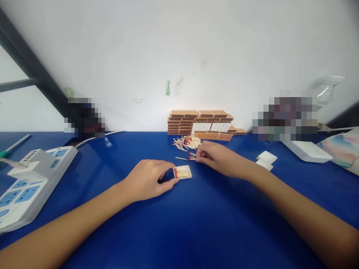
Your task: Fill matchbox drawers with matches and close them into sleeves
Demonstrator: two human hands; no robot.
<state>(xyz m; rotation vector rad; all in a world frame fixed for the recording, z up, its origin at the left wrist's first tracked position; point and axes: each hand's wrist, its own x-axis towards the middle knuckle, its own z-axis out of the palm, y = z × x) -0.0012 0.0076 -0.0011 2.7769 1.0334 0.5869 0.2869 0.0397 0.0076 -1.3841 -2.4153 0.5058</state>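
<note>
My left hand (153,179) grips the left end of a small white matchbox tray (190,172) between thumb and fingers. Several red-tipped matches (182,172) lie side by side inside it. Just beyond the tray, my right hand (211,157) is closed in a pinch at a few matches (192,156) on the blue tabletop; their red heads point left, and the far ends are hidden by the fingertips. A single match (181,158) lies to the left of them. Behind these spreads a loose pile of matches (188,142).
Stacked matchboxes (181,125) stand against the wall, with white trays (202,127) among them. Two white pieces (265,160) lie right of my right arm. A power strip (36,186) with a plugged-in adapter sits at left. A white box (307,151) lies at far right.
</note>
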